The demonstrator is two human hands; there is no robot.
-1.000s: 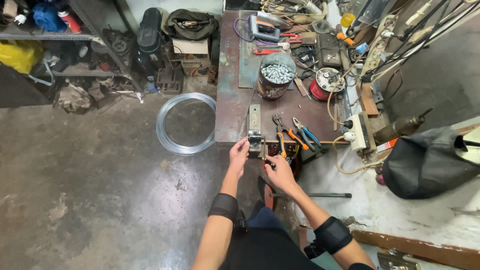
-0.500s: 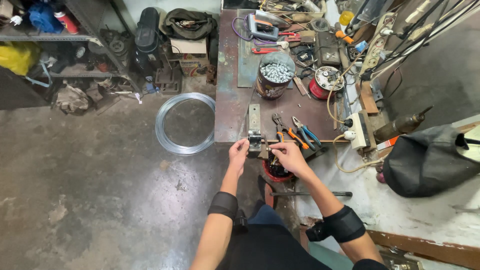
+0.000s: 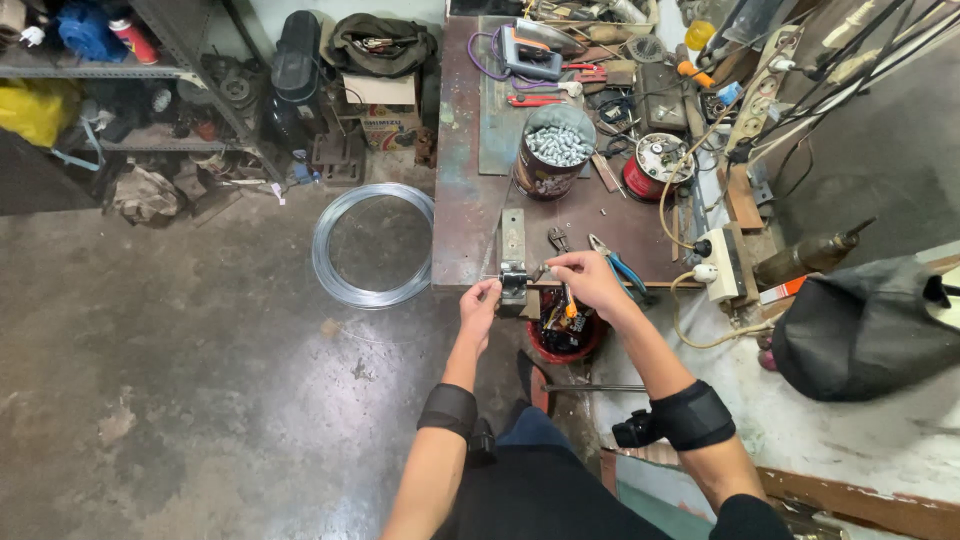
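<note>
A small grey metal jig (image 3: 513, 280) is fixed at the near edge of the rusty workbench (image 3: 460, 200). It is pinched from the left by the closed left hand (image 3: 479, 300), while a thin piece at its right side is gripped by the closed fingers of the right hand (image 3: 585, 277).

Left hand (image 3: 480, 300) pinched shut; right hand (image 3: 585, 278) pinched shut, forearms extended.

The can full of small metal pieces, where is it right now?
In the head view, the can stands on the workbench, beyond both hands, just left of the red wire spool and beyond the blue-handled pliers.
</note>
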